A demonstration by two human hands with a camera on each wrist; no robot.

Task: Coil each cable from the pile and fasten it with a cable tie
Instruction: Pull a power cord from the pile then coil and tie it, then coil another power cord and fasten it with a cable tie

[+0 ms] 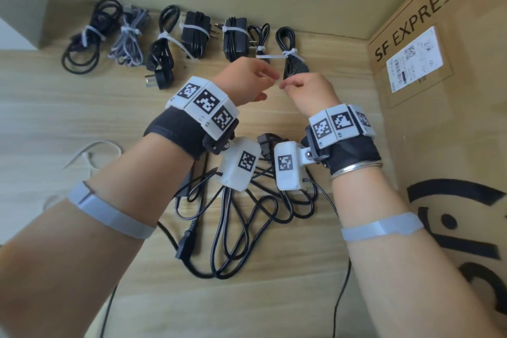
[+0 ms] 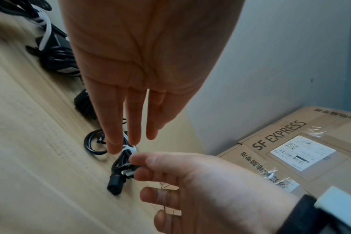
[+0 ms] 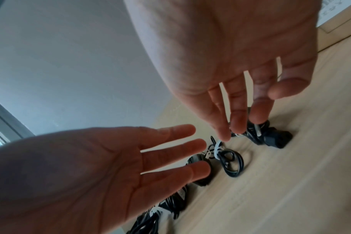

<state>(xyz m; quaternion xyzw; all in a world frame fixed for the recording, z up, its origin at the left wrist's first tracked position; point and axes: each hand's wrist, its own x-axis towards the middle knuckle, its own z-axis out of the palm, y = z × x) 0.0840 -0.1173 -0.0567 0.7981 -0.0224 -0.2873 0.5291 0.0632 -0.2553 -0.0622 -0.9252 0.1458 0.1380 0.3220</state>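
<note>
A black power cable [image 1: 285, 38] lies coiled at the right end of the back row, bound by a white cable tie [image 1: 291, 53]. My left hand [image 1: 256, 78] and right hand [image 1: 304, 85] hover just in front of it, close together, and hold nothing. In the left wrist view my left hand's fingers [image 2: 132, 120] point straight down over the tied cable [image 2: 120, 159]. Those of my right hand [image 2: 190, 182] curl loosely beside its plug. In the right wrist view my right hand's relaxed fingers [image 3: 238, 114] hang above the bundle [image 3: 270, 137]. The loose cable pile [image 1: 247, 214] lies under my wrists.
Several other tied cables and adapters [image 1: 192, 33] line the back of the wooden table [image 1: 55, 107]. Spare white ties [image 1: 90, 153] lie at the left. A cardboard SF EXPRESS box [image 1: 439, 90] walls off the right side.
</note>
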